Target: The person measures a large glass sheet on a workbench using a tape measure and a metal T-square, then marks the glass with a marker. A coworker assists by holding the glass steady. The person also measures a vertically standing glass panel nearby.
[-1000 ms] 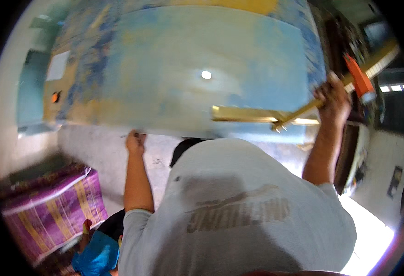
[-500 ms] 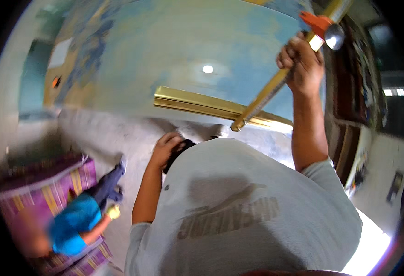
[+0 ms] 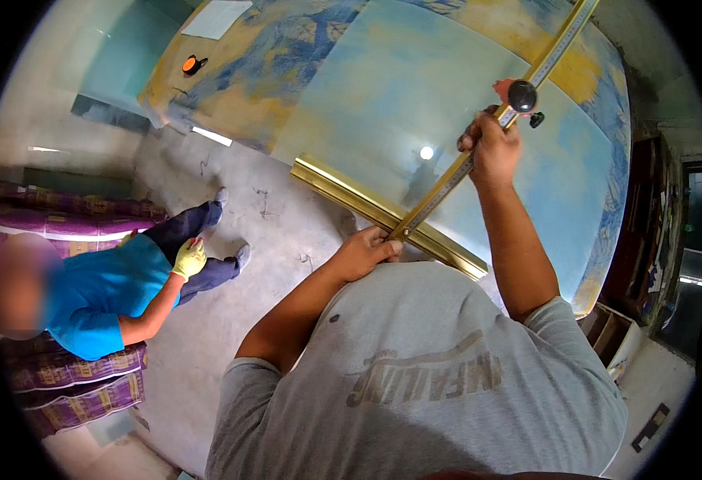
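Scoring step under way: left hand is pinning the T-square head against the glass sheet's near edge, right hand fingers clamped round the cutter; next move probably needs steady pull along the rule.

Soft, even daylight fills the room. A lamp glares back as a white spot off the glass sheet. Straight edges bow near the black fisheye rim; the centre stays sharp.
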`<act>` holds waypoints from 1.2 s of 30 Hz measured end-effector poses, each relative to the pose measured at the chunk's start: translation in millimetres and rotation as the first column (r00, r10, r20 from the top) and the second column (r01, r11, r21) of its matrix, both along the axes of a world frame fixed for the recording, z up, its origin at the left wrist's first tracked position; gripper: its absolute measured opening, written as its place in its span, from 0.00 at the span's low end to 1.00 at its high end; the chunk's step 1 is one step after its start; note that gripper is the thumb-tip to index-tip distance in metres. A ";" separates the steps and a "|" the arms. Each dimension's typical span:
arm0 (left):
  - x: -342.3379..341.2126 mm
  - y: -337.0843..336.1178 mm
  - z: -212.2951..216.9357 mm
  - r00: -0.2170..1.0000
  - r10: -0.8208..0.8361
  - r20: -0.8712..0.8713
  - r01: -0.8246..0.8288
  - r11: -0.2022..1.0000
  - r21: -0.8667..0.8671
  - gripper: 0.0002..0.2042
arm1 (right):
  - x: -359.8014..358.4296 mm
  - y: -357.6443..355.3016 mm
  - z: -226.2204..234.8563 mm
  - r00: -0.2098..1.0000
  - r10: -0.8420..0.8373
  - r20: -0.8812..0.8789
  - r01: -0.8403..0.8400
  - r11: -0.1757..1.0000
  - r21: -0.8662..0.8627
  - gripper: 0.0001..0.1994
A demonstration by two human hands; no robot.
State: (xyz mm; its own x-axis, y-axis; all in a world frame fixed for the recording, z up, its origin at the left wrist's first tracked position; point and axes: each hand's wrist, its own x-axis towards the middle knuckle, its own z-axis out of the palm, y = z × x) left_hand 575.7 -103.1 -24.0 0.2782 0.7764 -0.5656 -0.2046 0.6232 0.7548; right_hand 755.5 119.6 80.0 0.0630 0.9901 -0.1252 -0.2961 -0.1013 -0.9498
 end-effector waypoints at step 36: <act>-52.5 5.8 -75.2 0.998 0.058 -0.026 -0.060 0.995 -0.076 0.16 | -107.8 12.7 -63.9 0.969 0.037 0.242 -0.010 0.994 -0.113 0.03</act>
